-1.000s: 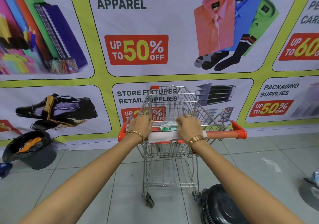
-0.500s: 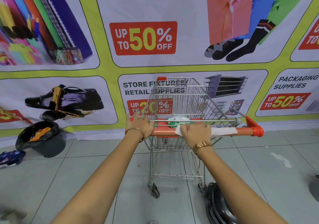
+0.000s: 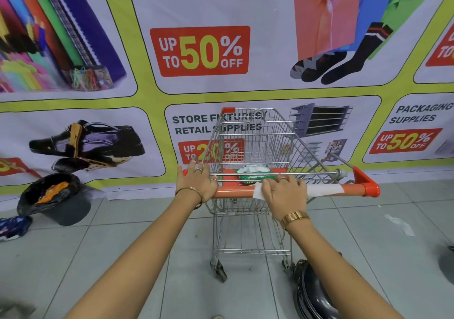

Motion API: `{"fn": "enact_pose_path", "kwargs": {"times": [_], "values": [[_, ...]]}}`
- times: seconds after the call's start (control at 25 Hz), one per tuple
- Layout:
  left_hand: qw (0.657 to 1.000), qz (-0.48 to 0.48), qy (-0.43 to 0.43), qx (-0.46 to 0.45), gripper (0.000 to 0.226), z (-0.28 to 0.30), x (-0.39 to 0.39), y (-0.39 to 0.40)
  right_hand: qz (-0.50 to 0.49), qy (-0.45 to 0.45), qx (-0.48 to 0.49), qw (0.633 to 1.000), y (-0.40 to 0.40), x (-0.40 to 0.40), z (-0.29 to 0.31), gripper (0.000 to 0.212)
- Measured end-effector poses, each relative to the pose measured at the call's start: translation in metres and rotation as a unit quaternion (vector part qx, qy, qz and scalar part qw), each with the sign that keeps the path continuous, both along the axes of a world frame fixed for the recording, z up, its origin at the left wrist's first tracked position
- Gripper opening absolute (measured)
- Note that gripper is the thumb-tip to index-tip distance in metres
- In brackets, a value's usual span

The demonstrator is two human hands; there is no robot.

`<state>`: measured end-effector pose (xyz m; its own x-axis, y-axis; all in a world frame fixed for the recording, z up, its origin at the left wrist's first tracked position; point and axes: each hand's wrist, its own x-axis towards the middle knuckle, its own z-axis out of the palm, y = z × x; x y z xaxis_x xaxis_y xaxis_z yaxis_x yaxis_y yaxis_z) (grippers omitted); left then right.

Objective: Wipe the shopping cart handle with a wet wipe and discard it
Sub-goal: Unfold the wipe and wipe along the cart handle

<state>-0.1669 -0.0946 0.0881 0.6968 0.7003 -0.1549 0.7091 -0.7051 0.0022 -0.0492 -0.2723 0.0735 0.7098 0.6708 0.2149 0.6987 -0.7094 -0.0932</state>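
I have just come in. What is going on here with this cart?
A person is wiping the orange handle of a shopping cart. The left hand holds its left end; the right hand presses a white wet wipe onto it, right of the middle. The wipe stretches along the bar toward the right end. A green pack lies in the cart, and a black-lined bin stands on the floor at the left.

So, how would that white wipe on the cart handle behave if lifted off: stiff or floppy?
Probably floppy: the wet wipe lies draped along the handle, following its curve. Likely very light, a thin sheet under the spread fingers of the right hand. It may cling a little, since it lies flat against the bar.
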Motion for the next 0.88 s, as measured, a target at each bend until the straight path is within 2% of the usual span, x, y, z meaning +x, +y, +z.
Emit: {"fn": "enact_pose_path", "kwargs": {"times": [0.12,0.24,0.36,0.44,0.52,0.6,0.68,0.76,0.88], "values": [[1.000,-0.001,0.014,-0.001,0.058,0.001,0.002,-0.005,-0.029,0.018,0.013,0.999,0.026,-0.022,0.003,0.042],[1.000,0.000,0.011,0.003,0.058,0.002,-0.001,-0.001,0.031,0.019,0.005,0.999,0.048,-0.043,0.004,0.045],[1.000,0.005,0.008,0.006,0.059,0.003,-0.003,0.001,0.049,0.005,0.024,0.999,0.023,-0.026,0.001,0.053],[1.000,0.004,0.009,0.006,0.059,0.003,-0.003,0.001,0.023,-0.008,0.032,0.999,-0.004,-0.007,0.000,0.061],[1.000,0.003,0.004,0.007,0.059,0.003,-0.001,-0.002,-0.019,-0.024,0.036,0.999,-0.020,0.001,-0.001,0.055],[1.000,-0.003,-0.001,0.007,0.057,0.004,0.001,-0.006,-0.048,-0.001,0.050,0.998,-0.006,-0.009,0.000,0.042],[1.000,-0.006,-0.006,0.007,0.056,0.003,0.001,-0.008,-0.025,0.008,0.055,0.998,0.018,-0.034,0.000,0.040],[1.000,-0.008,-0.012,0.014,0.056,0.002,-0.003,-0.006,0.018,-0.026,0.063,0.998,0.026,-0.050,0.003,0.041],[1.000,-0.010,-0.015,0.020,0.057,0.001,-0.006,0.000,0.031,-0.067,0.053,0.996,0.002,-0.028,-0.002,0.040]]}}
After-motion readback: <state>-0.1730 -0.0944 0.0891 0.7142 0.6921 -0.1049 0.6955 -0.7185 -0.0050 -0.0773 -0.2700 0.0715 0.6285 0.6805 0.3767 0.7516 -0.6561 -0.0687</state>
